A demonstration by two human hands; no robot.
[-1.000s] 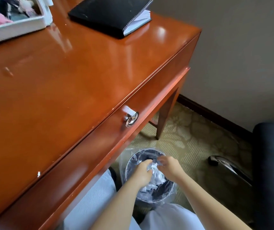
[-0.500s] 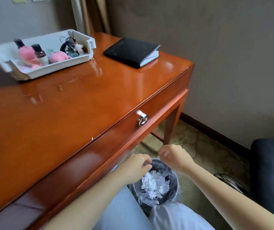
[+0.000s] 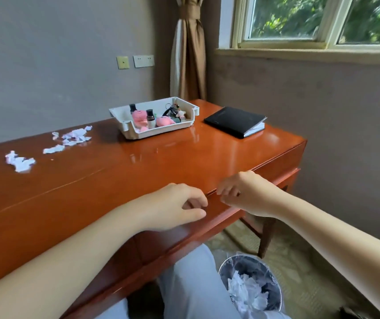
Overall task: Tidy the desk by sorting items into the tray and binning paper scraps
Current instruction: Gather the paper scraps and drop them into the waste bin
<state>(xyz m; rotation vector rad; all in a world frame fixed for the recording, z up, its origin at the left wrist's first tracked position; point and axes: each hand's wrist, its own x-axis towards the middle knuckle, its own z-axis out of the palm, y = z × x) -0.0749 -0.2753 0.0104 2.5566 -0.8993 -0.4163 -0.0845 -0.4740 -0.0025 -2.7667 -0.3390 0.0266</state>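
Left hand (image 3: 179, 207) and right hand (image 3: 245, 194) raised side by side, fingers loosely curled, both empty, forearms extended

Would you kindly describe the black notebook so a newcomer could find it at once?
Look at the glossy wooden desk near the window. At its far right end, right of the white tray, lies the black notebook. It alone is flat and dark, with white page edges showing.

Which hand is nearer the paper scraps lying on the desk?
Left. The left hand hangs over the front edge of the desk, to the right of the scraps; the right hand is farther right, beyond the left one.
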